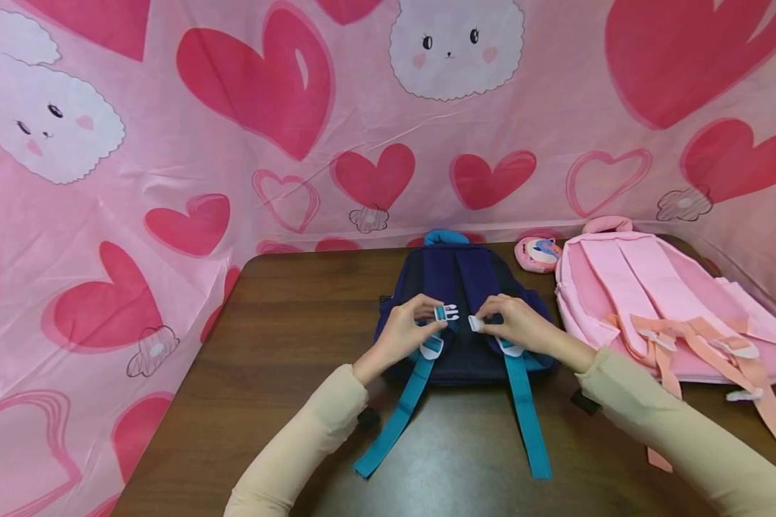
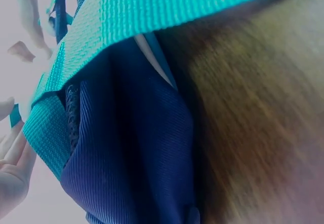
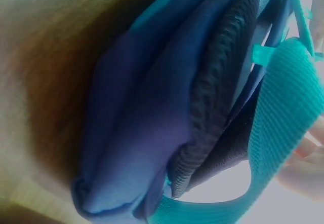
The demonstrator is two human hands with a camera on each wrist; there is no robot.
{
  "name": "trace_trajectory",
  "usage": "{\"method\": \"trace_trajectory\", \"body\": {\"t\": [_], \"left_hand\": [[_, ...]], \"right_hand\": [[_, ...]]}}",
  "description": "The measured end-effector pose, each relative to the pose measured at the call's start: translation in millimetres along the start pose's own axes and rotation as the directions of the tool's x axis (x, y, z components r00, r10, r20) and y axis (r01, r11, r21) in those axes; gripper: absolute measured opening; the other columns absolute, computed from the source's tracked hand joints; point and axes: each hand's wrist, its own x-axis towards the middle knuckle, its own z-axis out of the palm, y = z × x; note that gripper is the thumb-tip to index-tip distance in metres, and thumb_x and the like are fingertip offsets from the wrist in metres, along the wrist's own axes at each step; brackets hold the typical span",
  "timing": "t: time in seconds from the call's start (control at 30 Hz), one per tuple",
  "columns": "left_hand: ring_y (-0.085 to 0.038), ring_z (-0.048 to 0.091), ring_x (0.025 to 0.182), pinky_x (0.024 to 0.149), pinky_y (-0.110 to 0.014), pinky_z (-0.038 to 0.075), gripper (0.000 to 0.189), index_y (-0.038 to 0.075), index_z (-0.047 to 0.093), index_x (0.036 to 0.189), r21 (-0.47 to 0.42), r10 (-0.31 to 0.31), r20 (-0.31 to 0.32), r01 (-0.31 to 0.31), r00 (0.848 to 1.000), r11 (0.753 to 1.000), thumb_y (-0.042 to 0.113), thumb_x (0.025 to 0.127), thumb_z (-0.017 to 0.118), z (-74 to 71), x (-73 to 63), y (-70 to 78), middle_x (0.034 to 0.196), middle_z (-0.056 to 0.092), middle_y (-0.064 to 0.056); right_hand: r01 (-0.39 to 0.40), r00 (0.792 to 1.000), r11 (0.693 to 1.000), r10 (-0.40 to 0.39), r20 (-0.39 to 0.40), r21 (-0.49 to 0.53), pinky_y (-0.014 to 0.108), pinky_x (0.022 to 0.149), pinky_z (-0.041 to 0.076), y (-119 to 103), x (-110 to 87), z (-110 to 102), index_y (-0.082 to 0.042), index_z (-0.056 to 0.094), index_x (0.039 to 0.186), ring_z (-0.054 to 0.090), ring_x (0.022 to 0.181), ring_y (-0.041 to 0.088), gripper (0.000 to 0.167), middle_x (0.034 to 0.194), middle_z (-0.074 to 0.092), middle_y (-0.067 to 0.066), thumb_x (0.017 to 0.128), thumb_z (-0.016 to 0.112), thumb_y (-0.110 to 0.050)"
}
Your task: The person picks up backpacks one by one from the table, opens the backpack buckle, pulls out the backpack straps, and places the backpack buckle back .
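A navy backpack (image 1: 446,366) lies straps-up on the table in the head view. Over it, my left hand (image 1: 401,329) pinches the pronged half of a white side-release buckle (image 1: 451,313), threaded on teal webbing. My right hand (image 1: 520,324) pinches the white socket half (image 1: 475,323) between thumb and fingers. The two halves face each other with a small gap between them. Two teal strap tails (image 1: 394,424) hang from white adjusters toward the near side. In the left wrist view teal webbing (image 2: 152,11) crosses before the navy fabric; in the right wrist view a teal strap (image 3: 283,102) loops beside the bag.
A pink backpack (image 1: 595,309) with peach straps lies to the right, close to the navy one. A small round pink pouch (image 1: 537,255) sits between them at the back. The brown table (image 1: 278,345) meets a pink heart-patterned cloth (image 1: 362,108) behind and at the left.
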Motion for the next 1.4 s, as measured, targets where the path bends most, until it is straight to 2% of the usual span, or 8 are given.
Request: {"method": "trace_trajectory", "body": {"t": [0.33,0.53,0.7,0.83,1.1,1.4], "left_hand": [[-0.018,0.063,0.087,0.072,-0.022,0.049,0.026,0.002,0.056,0.101,-0.077,-0.027,-0.050,0.023,0.998,0.997,0.007,0.078,0.067,-7.0,-1.7,-2.3,0.097,0.065,-0.013],[-0.023,0.062,0.090,0.073,-0.025,0.049,0.028,-0.001,0.055,0.103,-0.166,-0.075,-0.062,0.064,0.995,0.984,0.004,0.078,0.065,-10.5,-3.3,-1.4,0.101,0.063,-0.017],[-0.031,0.060,0.094,0.076,-0.030,0.049,0.028,-0.007,0.053,0.104,-0.230,-0.109,-0.038,0.097,0.993,0.968,-0.002,0.078,0.063,-17.8,-7.5,16.2,0.104,0.060,-0.024],[-0.033,0.058,0.097,0.079,-0.032,0.048,0.028,-0.009,0.051,0.105,-0.251,-0.129,-0.014,0.122,0.992,0.960,-0.004,0.080,0.060,-22.4,-9.9,29.7,0.106,0.058,-0.026],[-0.035,0.058,0.096,0.078,-0.031,0.048,0.027,-0.009,0.050,0.105,-0.291,-0.105,0.021,0.107,0.994,0.951,-0.005,0.080,0.059,-22.0,-9.4,27.0,0.107,0.057,-0.027],[-0.035,0.058,0.095,0.076,-0.029,0.049,0.026,-0.010,0.050,0.103,-0.324,-0.067,0.036,0.075,0.997,0.943,-0.007,0.080,0.059,-20.9,-7.7,25.3,0.105,0.058,-0.027]], "right_hand": [[-0.016,1.000,0.999,0.017,-0.016,0.035,0.037,0.072,0.047,5.5,-5.3,10.5,-0.002,0.068,0.083,0.058,0.082,0.022,0.013,0.084,0.064,0.005,0.071,0.070,-0.001],[-0.076,0.997,0.996,0.075,0.023,0.052,0.036,0.069,0.047,4.8,-8.6,14.9,0.000,0.068,0.090,0.058,0.079,0.023,0.018,0.084,0.065,0.008,0.073,0.070,-0.006],[-0.150,0.987,0.981,0.141,0.081,0.126,0.029,0.063,0.047,2.7,-11.2,12.9,-0.002,0.066,0.100,0.057,0.077,0.019,0.026,0.087,0.066,0.008,0.077,0.068,-0.012],[-0.148,0.989,0.976,0.142,0.049,0.161,0.023,0.060,0.046,1.3,-10.1,10.2,-0.001,0.065,0.102,0.057,0.078,0.017,0.026,0.090,0.065,0.008,0.079,0.066,-0.013],[-0.134,0.991,0.962,0.134,0.016,0.237,0.028,0.069,0.049,-4.6,0.6,5.7,-0.002,0.062,0.107,0.058,0.080,0.015,0.028,0.098,0.064,0.009,0.083,0.062,-0.016],[-0.163,0.987,0.953,0.153,0.058,0.255,0.029,0.072,0.049,-12.5,14.5,2.4,-0.002,0.061,0.109,0.056,0.080,0.017,0.029,0.101,0.063,0.011,0.085,0.059,-0.018]]}}
